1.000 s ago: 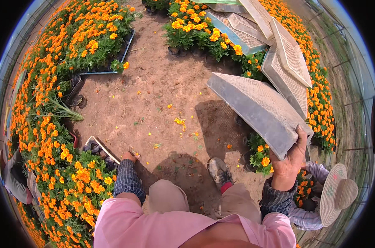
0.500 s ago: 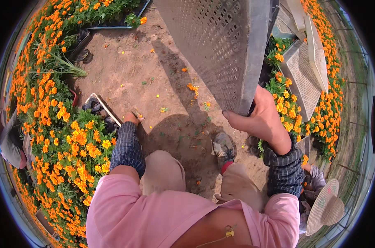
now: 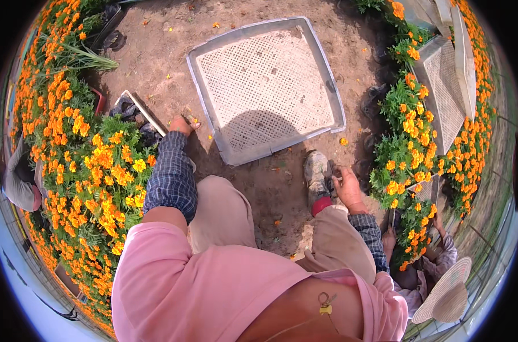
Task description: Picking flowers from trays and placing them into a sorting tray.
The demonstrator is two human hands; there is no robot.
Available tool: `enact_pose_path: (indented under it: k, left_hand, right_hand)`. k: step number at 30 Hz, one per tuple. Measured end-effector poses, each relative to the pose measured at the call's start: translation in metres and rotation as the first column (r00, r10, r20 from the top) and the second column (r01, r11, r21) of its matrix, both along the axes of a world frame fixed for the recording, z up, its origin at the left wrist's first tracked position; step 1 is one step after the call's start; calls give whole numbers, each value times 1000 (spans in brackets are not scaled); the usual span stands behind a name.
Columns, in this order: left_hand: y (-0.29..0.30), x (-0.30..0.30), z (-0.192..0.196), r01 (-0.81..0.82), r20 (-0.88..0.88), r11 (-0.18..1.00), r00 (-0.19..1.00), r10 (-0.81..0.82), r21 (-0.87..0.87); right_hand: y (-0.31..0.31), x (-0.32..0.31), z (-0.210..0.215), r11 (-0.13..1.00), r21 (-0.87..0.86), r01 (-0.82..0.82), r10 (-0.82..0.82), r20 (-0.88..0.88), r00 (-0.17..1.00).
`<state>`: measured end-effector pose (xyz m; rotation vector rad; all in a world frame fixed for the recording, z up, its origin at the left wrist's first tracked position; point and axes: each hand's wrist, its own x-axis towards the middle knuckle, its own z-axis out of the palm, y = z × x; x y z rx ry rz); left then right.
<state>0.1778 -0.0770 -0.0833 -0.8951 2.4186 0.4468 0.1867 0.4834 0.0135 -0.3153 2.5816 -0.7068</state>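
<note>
Where flowers (image 3: pixel 102 155) flank soil (image 3: pixel 148 65), a crate (image 3: pixel 262 71) lies.

Floor here: bare brown soil (image 3: pixel 150 62), uneven, scattered with orange and yellow flecks (image 3: pixel 343 141). Bright sunlight on most of it, dark shade (image 3: pixel 270 222) right below me. Off to my right, a brown-green strip of ground (image 3: pixel 487 188) bends along the outer edge. At lower left I get a pale bluish band (image 3: pixel 19 273) (sheeting or sky, can't tell).
</note>
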Motion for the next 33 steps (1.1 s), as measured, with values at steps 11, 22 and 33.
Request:
enact_pose_path:
  k: [11, 22, 33]
  left_hand:
    - [-4, -8, -17, 54, -173, 998, 984, -45, 44]
    - [1, -9, -14, 26, -186, 997, 983, -12, 74]
    - [2, -7, -5, -33, -120, 998, 992, 40, 57]
  right_hand:
    - [38, 31, -6, 962, -126, 241, -219, 164, 962]
    - [152, -181, 163, -323, -875, 360, -649, 482, 589]
    - [133, -299, 59, -634, -525, 568, -596, 799, 72]
